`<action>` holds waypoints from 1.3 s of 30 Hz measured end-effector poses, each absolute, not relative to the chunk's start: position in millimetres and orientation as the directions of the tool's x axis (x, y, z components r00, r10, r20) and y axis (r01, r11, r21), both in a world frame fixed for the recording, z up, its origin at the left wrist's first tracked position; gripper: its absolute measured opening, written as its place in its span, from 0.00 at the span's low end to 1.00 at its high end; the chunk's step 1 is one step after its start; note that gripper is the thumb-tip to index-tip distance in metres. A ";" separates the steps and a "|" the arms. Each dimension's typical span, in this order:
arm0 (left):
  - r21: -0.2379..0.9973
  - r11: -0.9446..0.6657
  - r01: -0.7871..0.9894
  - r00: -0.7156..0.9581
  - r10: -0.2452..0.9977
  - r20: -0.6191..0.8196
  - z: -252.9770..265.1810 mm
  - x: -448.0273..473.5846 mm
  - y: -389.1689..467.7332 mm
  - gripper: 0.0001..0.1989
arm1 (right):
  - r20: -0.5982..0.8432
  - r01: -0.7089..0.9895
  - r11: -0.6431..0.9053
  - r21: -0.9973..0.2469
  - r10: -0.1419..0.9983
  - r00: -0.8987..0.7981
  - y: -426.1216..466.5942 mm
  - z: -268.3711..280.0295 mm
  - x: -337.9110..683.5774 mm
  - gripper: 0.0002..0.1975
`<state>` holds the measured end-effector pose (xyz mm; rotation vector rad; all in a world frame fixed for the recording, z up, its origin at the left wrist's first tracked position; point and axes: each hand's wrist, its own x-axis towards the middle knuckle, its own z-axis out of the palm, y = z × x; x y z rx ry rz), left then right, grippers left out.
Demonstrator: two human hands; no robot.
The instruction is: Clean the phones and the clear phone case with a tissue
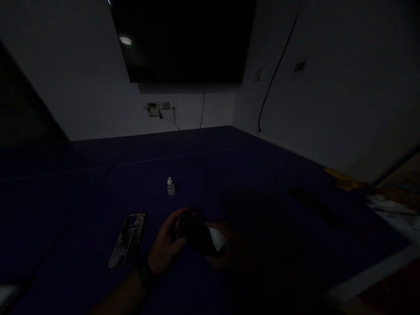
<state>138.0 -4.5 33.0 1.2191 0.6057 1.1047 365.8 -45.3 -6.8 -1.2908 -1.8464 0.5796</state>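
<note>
The light is very dim. Between my hands is a black object (196,232); its kind cannot be made out. My left hand (166,247), with a dark band at the wrist, grips its left side with thumb and fingers. On the other side my right hand (228,247), mostly lost in shadow, is closed around its right end, where a white piece (217,239) shows. Beyond the hands a small clear bottle with a white cap (171,188) stands upright. A phone-shaped item with a marbled pattern (127,240) lies left of my left hand.
The dark blue surface (210,175) runs back to the wall. A long dark object (315,208) lies at right, near yellow (343,178) and white items (393,214). Wall sockets with cables (160,107) sit below a large black screen (187,39).
</note>
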 end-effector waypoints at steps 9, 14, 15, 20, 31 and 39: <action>0.627 0.341 -0.700 0.244 0.940 -0.238 41.6 154.5 -12.9 0.29 | 0.064 0.318 0.066 -0.946 0.998 -0.017 -47.3 7.4 311.9 0.22; 0.510 0.456 -0.730 0.377 0.890 -0.255 44.5 151.2 -17.0 0.29 | 0.130 0.324 0.095 -0.941 0.988 0.088 -32.8 27.0 356.0 0.10; 0.488 0.481 -0.729 0.400 0.877 -0.266 44.0 151.2 -16.9 0.29 | 0.168 0.320 0.118 -0.940 0.977 0.131 -31.6 32.7 364.0 0.12; 0.391 0.473 -0.789 0.347 0.869 -0.353 46.9 152.2 -11.7 0.24 | 0.438 0.452 0.392 -0.801 0.899 -0.001 -37.1 58.1 374.1 0.11; 0.303 0.327 -0.895 0.168 0.877 -0.450 84.1 171.7 18.3 0.25 | 0.810 0.425 0.897 -0.122 0.338 -0.480 -31.5 73.4 346.4 0.28; 0.223 0.341 -0.913 0.186 0.836 -0.516 58.6 190.4 7.6 0.23 | 0.795 0.415 0.906 -0.088 0.315 -0.518 -19.8 62.4 372.3 0.25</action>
